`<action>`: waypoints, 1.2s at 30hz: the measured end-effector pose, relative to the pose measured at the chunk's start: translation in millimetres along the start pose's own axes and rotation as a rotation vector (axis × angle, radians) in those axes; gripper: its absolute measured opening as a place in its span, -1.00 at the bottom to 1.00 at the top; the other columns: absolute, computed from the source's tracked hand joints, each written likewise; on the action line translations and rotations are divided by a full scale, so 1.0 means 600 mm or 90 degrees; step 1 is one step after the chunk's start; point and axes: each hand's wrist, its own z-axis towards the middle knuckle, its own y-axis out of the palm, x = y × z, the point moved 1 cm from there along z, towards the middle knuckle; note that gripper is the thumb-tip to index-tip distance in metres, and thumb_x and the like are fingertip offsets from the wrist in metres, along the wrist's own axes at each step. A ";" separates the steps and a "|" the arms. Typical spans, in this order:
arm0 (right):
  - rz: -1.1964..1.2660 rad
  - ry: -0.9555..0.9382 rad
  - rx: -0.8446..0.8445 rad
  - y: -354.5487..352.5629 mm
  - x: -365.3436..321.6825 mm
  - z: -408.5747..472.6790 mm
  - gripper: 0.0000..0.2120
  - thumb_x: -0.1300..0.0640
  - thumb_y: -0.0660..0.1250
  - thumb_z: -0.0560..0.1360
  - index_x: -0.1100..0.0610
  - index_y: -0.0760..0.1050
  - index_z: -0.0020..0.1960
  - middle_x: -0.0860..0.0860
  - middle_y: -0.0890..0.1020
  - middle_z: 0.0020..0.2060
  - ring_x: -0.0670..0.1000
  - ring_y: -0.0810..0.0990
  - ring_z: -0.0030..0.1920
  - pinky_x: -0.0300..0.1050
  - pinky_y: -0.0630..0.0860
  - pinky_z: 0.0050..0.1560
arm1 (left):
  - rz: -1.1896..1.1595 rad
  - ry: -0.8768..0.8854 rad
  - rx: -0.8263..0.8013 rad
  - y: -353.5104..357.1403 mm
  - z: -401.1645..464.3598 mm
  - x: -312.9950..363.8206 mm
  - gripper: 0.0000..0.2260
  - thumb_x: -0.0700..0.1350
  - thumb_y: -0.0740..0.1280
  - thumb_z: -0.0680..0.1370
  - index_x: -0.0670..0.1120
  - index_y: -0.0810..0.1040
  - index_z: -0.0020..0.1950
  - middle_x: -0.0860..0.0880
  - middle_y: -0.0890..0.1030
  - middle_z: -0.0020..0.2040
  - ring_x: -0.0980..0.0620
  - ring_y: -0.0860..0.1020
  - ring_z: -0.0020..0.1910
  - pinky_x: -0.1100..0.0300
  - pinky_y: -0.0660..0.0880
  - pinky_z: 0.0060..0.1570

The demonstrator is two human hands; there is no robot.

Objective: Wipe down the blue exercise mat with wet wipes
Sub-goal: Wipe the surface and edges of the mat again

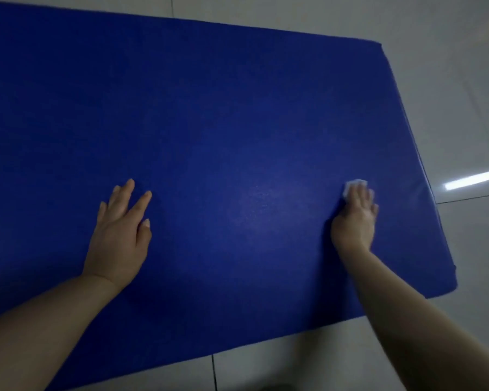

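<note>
R hand [355,218] lay palm-down on the blue mat [223,108], fingers straight and close together, pressing a white wet wipe [354,184] flat against the surface. Only the wipe's far edge showed past the fingertips; the rest was hidden under the hand. This was near the mat's right end, a bit in from the near long edge. L hand [119,232] was well apart to the left, also flat on the mat w/ fingers spread and relaxed, thumb out to the side, holding nothing. Both forearms were bare and reached in from the bottom of the view. The mat lay flat on a pale tiled floor [469,244], running off the left side of the view, its right end and both right corners visible. A bright strip of light reflection [470,180] sat on a tile just beyond the mat's right end.
</note>
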 end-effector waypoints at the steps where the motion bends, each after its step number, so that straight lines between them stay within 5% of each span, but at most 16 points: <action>1: -0.001 0.063 0.007 -0.003 0.011 0.008 -0.32 0.49 0.05 0.44 0.21 0.05 0.54 0.09 0.05 0.54 0.10 -0.04 0.54 -0.03 -0.14 0.52 | 0.005 -0.007 -0.004 0.000 0.001 0.002 -0.57 -0.21 0.11 0.63 -0.12 0.21 0.51 0.04 -0.03 0.55 0.17 -0.17 0.50 0.25 -0.27 0.43; 4: 0.011 -0.017 0.000 0.030 -0.045 -0.049 -0.32 0.47 0.03 0.47 0.21 -0.05 0.54 0.13 -0.05 0.54 0.11 -0.11 0.54 -0.07 -0.23 0.49 | 0.011 -0.022 -0.011 -0.003 0.001 0.009 -0.57 -0.20 0.10 0.63 -0.12 0.20 0.51 -0.01 -0.03 0.56 0.15 -0.17 0.49 0.19 -0.24 0.44; 6: 0.026 -0.267 -0.018 0.064 -0.121 -0.142 -0.37 0.38 -0.02 0.50 0.21 -0.09 0.54 0.15 -0.07 0.54 0.14 -0.07 0.54 -0.02 -0.22 0.49 | 0.014 -0.035 -0.022 -0.005 0.001 0.013 -0.57 -0.20 0.10 0.63 -0.12 0.19 0.52 -0.02 -0.04 0.57 0.11 -0.16 0.51 0.16 -0.22 0.45; 9: 0.021 -0.646 -0.131 0.100 -0.202 -0.290 -0.47 0.22 -0.02 0.53 0.17 0.12 0.51 0.13 0.17 0.51 0.11 0.14 0.50 0.01 -0.02 0.49 | 0.023 -0.057 -0.049 -0.009 0.006 0.015 -0.56 -0.18 0.11 0.64 -0.10 0.17 0.53 0.00 -0.07 0.57 0.06 -0.16 0.53 0.14 -0.18 0.46; 11: 0.040 -0.734 -0.226 0.087 -0.204 -0.298 -0.47 0.19 -0.06 0.54 0.15 0.15 0.51 0.09 0.19 0.51 0.05 0.11 0.50 -0.11 -0.16 0.51 | 0.024 -0.071 -0.061 -0.013 0.003 0.015 -0.55 -0.16 0.12 0.64 -0.06 0.16 0.53 0.03 -0.08 0.57 0.06 -0.15 0.53 0.08 -0.11 0.48; 13: 0.070 -0.594 -0.178 0.064 -0.161 -0.234 -0.45 0.25 -0.06 0.53 0.12 0.13 0.52 0.06 0.16 0.52 0.02 0.08 0.51 -0.14 -0.20 0.51 | 0.017 -0.072 -0.065 -0.015 -0.009 0.016 -0.56 -0.13 0.13 0.64 -0.05 0.19 0.52 0.04 -0.07 0.57 0.04 -0.13 0.54 0.03 -0.05 0.48; 17: 0.007 -0.054 0.000 0.008 0.013 -0.095 -0.39 0.39 0.05 0.48 0.18 0.11 0.53 0.11 0.12 0.53 0.09 0.03 0.53 -0.03 -0.10 0.50 | 0.026 -0.012 -0.057 -0.003 -0.063 0.019 -0.58 -0.19 0.16 0.62 -0.12 0.25 0.50 -0.03 -0.02 0.57 0.04 -0.09 0.53 0.11 -0.13 0.47; 19: 0.003 0.089 0.010 -0.008 0.047 -0.088 -0.35 0.41 0.05 0.50 0.19 -0.02 0.55 0.10 0.01 0.55 0.09 -0.08 0.54 -0.05 -0.18 0.50 | 0.013 -0.012 -0.046 0.009 -0.083 0.024 -0.59 -0.21 0.15 0.62 -0.14 0.27 0.49 -0.05 0.00 0.56 0.05 -0.09 0.53 0.13 -0.16 0.46; 21: 0.026 0.054 0.006 0.013 0.015 -0.126 -0.36 0.42 0.02 0.51 0.20 -0.06 0.55 0.11 -0.05 0.55 0.09 -0.12 0.54 -0.06 -0.21 0.50 | -0.003 -0.034 -0.035 0.016 -0.089 0.026 -0.59 -0.22 0.14 0.62 -0.14 0.27 0.48 -0.05 0.01 0.56 0.03 -0.08 0.53 0.14 -0.17 0.45; 26: 0.064 -0.490 -0.118 0.089 -0.158 -0.330 -0.45 0.29 -0.07 0.54 0.15 0.01 0.53 0.10 0.16 0.51 0.10 0.10 0.52 -0.03 -0.05 0.49 | -0.007 -0.046 -0.058 0.008 -0.085 0.023 -0.60 -0.18 0.12 0.63 -0.10 0.28 0.49 -0.01 0.00 0.57 0.04 -0.08 0.54 0.07 -0.05 0.49; 29: 0.056 -0.699 -0.238 0.090 -0.179 -0.360 -0.45 0.22 -0.09 0.53 0.13 -0.03 0.52 0.07 0.05 0.52 0.07 0.00 0.53 0.02 -0.19 0.48 | -0.001 -0.055 -0.082 -0.001 -0.088 0.019 -0.60 -0.14 0.11 0.64 -0.05 0.26 0.50 0.03 -0.04 0.57 0.05 -0.10 0.53 0.02 0.05 0.49; 31: 0.031 -0.636 -0.157 0.077 -0.148 -0.312 -0.41 0.34 -0.05 0.48 0.16 0.09 0.52 0.10 0.11 0.51 0.09 0.03 0.51 0.08 -0.08 0.48 | -0.011 -0.061 -0.093 -0.003 -0.094 0.019 -0.59 -0.14 0.11 0.64 -0.04 0.24 0.50 0.04 -0.06 0.57 0.06 -0.10 0.53 0.03 0.02 0.49; 36: 0.050 -0.041 -0.011 0.028 -0.021 -0.173 -0.34 0.44 0.01 0.49 0.15 -0.03 0.55 0.05 -0.02 0.55 0.02 -0.11 0.54 -0.13 -0.24 0.50 | -0.011 -0.054 -0.096 0.001 -0.097 0.019 -0.58 -0.15 0.11 0.64 -0.05 0.21 0.52 0.03 -0.08 0.57 0.06 -0.12 0.53 0.08 -0.03 0.50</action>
